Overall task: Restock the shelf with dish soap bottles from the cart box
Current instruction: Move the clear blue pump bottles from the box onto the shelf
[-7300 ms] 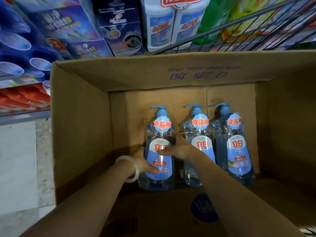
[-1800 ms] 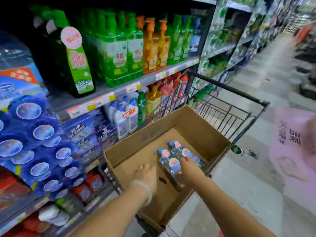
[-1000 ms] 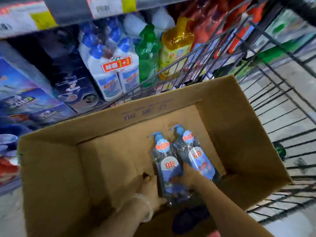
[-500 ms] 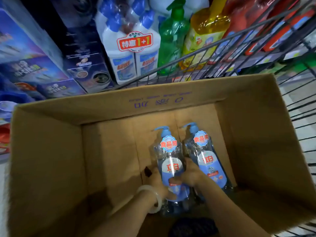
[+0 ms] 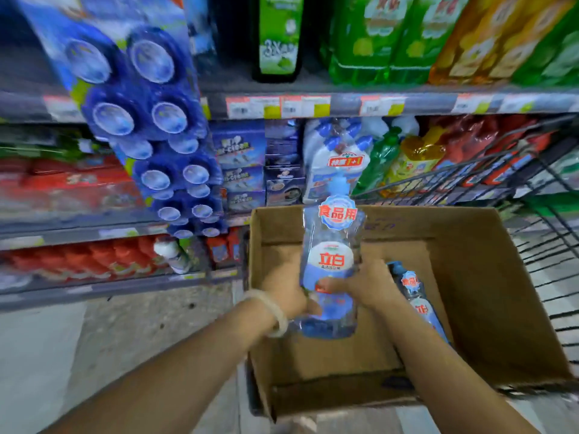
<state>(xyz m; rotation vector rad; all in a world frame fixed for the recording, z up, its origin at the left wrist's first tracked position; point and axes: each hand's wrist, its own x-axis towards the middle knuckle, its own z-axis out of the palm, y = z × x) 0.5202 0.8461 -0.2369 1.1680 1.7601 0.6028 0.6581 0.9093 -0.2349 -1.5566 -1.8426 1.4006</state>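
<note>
Bottle (image 5: 331, 264) of blue dish soap stood upright in the air above the box (image 5: 488, 296), gripped low on its body from both sides: the left hand (image 5: 286, 291) wrapped its fingers (image 5: 310, 305) round the left side, the right hand (image 5: 368, 285) curled round the right. A second bottle (image 5: 418, 300) lay inside the box, just right of the right wrist. The box sat in a wire cart (image 5: 532, 183). Beyond it the shelf (image 5: 376, 103) carried green bottles (image 5: 376, 42), with white bottles (image 5: 332, 164) on the level below. Hanging blue packs (image 5: 150, 120) covered the shelving to the left.
</note>
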